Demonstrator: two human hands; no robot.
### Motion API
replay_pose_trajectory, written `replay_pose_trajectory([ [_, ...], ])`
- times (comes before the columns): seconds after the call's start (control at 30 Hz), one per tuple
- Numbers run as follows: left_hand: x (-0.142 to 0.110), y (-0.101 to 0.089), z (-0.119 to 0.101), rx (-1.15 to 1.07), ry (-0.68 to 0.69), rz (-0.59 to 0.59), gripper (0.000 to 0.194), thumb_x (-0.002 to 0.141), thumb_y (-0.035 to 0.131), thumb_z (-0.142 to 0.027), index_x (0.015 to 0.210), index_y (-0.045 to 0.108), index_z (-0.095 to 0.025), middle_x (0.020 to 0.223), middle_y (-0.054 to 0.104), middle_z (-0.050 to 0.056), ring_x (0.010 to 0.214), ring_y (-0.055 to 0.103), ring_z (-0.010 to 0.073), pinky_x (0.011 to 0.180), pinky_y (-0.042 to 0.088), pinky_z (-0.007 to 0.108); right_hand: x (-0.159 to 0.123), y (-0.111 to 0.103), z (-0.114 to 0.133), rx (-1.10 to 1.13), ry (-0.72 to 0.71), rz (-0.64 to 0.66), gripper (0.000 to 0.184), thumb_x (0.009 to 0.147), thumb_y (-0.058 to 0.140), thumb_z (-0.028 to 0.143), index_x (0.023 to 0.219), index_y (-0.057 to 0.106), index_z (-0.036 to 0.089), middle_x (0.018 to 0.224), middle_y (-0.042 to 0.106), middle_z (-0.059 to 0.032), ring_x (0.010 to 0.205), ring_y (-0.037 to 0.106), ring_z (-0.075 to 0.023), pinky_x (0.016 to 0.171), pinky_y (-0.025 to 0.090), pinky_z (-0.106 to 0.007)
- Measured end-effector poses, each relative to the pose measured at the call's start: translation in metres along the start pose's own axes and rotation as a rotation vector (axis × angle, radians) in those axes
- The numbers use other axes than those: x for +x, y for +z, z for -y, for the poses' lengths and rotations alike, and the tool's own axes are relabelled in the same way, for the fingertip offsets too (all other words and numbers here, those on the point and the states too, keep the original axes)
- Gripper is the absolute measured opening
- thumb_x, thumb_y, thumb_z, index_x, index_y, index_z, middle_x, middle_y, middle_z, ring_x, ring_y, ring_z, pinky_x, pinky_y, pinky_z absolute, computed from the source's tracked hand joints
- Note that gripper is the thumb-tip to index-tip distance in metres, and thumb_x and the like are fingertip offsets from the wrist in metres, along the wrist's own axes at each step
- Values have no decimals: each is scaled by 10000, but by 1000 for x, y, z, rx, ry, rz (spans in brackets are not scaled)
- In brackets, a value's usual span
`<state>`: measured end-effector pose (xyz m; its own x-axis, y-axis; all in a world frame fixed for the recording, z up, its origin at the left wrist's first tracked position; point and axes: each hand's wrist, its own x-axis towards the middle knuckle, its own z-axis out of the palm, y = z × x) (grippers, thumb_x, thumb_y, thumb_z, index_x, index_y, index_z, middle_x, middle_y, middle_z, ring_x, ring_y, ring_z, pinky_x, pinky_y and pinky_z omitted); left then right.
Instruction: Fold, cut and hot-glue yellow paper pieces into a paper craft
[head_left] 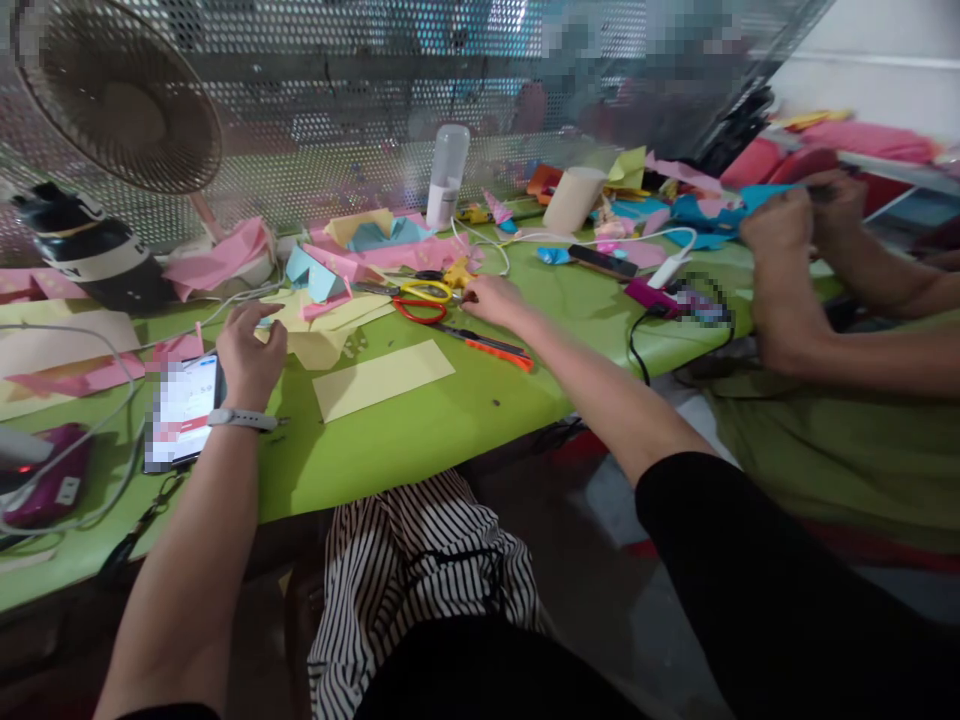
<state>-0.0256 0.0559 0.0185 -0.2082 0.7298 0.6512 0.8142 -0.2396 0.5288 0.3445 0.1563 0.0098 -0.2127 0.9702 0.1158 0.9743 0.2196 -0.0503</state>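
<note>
The person's right hand [491,300] is extended over the middle of the tabletop [420,450], thumb and fingers drawn close together; whether anything is held between them cannot be determined. The scissors [424,299], with yellow and red loops, lie immediately left of those fingertips, loops toward the hand and dark blades toward the tabletop's left edge; their long axis runs roughly along its back edge. Contact is not determinable, nor is whether there is one pair or two. The right hand is clearly nearer than the left.

The left hand [253,350] is at the left part of the tabletop, beside the phone [187,400], thumb and index finger slightly parted; no held object is visible. An orange cutter [502,352] lies between the right hand and the front edge, right of a pale yellow strip [384,380].

Containers: a dark bottle [94,250] leans toward the back left corner, contents hidden. A clear-topped bottle [448,175] stands at the back edge, contents unclear.
</note>
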Motion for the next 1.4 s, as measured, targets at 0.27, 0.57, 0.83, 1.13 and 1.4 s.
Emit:
replay_pose_trajectory([
  [0.27, -1, 3, 6, 32, -17, 12, 299, 799, 555, -177, 1036, 738, -185, 1109, 721, 75, 1052, 661, 234, 1006, 486, 377, 1, 5, -3, -41, 27, 20, 177, 925, 596, 253, 983, 735, 160, 1129, 723, -167, 1014, 675, -303, 855, 521, -385],
  [0.57, 2, -5, 20, 232, -69, 171, 520, 698, 498, -44, 1163, 708, -144, 1241, 656, 143, 1197, 587, 325, 1060, 457, 465, -2, 1, -6, -12, 70, 81, 276, 939, 561, 249, 1189, 641, 163, 1178, 698, -164, 1045, 648, -315, 846, 485, -386],
  [0.83, 1, -4, 25, 310, -63, 304, 296, 729, 559, -131, 964, 739, -141, 1181, 667, 167, 1129, 609, 341, 1018, 481, 481, -6, -18, -14, -91, 23, 122, 206, 961, 579, 215, 1080, 710, 111, 1192, 646, -235, 1049, 613, -291, 825, 411, -343],
  [1.13, 7, -12, 8, 55, -127, 87, 106, 721, 606, -186, 797, 679, -177, 1056, 722, 84, 1051, 653, 269, 1006, 471, 413, -28, -27, -40, -60, 119, 68, 211, 929, 583, 228, 1056, 729, 144, 1110, 718, -164, 952, 644, -266, 740, 434, -334],
  [1.4, 11, -9, 5, -177, -132, 2, 136, 791, 618, -220, 899, 684, -171, 896, 735, 42, 893, 681, 183, 826, 532, 291, -43, -23, -42, 314, 199, -138, 199, 928, 593, 252, 1043, 728, 160, 969, 752, -124, 782, 685, -228, 728, 505, -349],
])
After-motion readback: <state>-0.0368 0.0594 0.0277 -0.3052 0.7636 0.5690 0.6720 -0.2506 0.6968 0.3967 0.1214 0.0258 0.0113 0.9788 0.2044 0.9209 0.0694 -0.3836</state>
